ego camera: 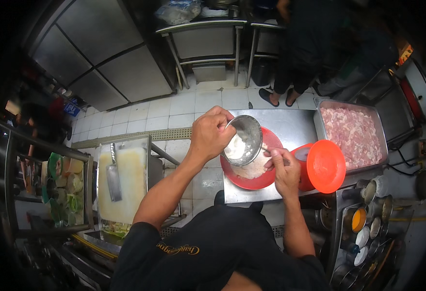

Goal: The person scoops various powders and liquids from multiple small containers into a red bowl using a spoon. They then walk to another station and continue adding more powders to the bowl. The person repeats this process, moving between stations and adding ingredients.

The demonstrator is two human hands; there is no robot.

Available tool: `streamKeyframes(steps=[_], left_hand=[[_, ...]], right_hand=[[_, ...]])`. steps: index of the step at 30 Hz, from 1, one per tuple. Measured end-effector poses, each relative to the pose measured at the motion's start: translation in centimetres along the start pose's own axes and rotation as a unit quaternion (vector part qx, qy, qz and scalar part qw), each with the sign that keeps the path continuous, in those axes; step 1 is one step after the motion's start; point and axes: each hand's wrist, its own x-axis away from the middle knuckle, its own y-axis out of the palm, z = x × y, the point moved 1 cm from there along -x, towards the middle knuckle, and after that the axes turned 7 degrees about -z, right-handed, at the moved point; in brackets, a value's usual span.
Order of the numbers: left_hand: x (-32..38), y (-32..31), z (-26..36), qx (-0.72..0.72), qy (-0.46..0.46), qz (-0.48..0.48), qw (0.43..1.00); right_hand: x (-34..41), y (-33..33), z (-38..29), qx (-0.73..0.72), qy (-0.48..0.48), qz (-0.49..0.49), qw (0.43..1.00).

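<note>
My left hand (213, 132) grips the rim of a small metal bowl (251, 136), tilted over a wide red bowl (235, 175). White powder (239, 146) lies inside the metal bowl and coats its wall. More pale powder (250, 171) fills the bottom of the red bowl. My right hand (285, 171) is at the red bowl's right side, pinching a thin metal utensil (266, 149) whose far end is hidden by the metal bowl. Right beside that hand stand a red container (304, 152) and its round orange-red lid (326, 166).
A deep metal pan (383, 145) of raw cut meat (351, 134) sits right of the red bowl on the steel table (289, 120). To the left, a cleaver (114, 182) rests on a cutting board (133, 185). Seasoning containers (359, 220) stand lower right. A person (300, 47) stands beyond the table.
</note>
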Motion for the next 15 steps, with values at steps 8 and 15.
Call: streamKeyframes(steps=[8,15], left_hand=[[-0.1,0.0,-1.8,-0.036,0.016,0.008,0.999],[-0.1,0.1,-2.2,-0.047,-0.007,0.021,0.999]], right_hand=[[-0.1,-0.1,2.1,-0.115,0.079,0.020,0.990],[0.0,-0.1,1.2,-0.063,0.061,0.002,0.996]])
